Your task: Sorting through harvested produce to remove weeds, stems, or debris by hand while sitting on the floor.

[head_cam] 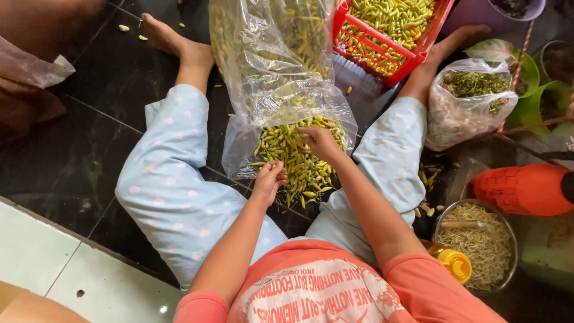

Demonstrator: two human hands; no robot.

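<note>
A pile of small yellow-green chili peppers point(296, 161) spills from the mouth of a large clear plastic bag point(269, 72) lying on the dark floor between my outstretched legs. My left hand point(269, 179) is closed around a pepper at the near left edge of the pile. Reaching into the bag's opening, my right hand point(320, 140) has its fingers pinched on peppers at the top of the pile. Both forearms reach forward from my orange shirt.
A red plastic crate point(371, 51) of sorted peppers stands beyond the bag. A small clear bag of green stems point(469, 98) lies at right, beside an orange bucket point(526, 188). A metal bowl of stems point(478, 242) and a yellow-capped bottle point(453, 262) sit near my right hip.
</note>
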